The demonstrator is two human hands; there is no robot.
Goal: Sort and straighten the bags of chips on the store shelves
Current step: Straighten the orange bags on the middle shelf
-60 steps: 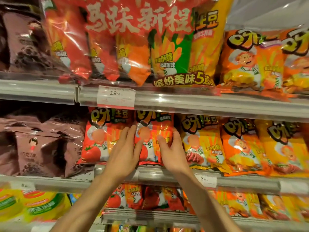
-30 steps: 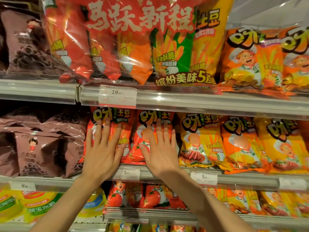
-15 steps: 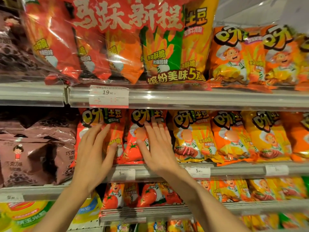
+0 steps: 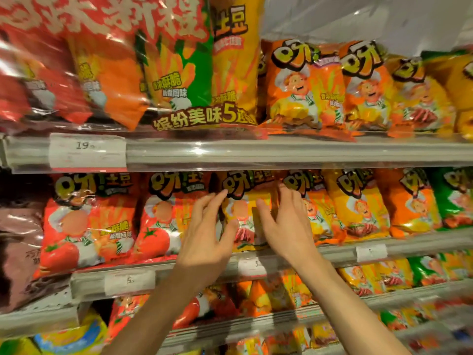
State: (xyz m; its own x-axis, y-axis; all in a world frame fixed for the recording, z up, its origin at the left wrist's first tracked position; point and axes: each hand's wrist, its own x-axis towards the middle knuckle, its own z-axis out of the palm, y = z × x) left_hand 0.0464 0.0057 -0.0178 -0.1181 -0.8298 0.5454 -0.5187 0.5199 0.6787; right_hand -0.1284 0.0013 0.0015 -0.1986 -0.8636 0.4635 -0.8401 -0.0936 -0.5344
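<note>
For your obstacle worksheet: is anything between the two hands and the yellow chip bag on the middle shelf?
Nothing visible. The left hand and right hand are already at the yellow bag, one on each side of its front, with no other item in front.

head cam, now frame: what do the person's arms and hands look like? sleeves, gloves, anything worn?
Both arms are bare as far as the frame shows: no sleeves in view. The left hand and right hand wear no gloves; no rings, watch or bands are visible on fingers or wrists. The picture is slightly motion-blurred, so small details could be missed.

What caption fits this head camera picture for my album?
Two bare hands, left hand and right hand, reach around a yellow chip bag on the middle metal shelf.
</note>
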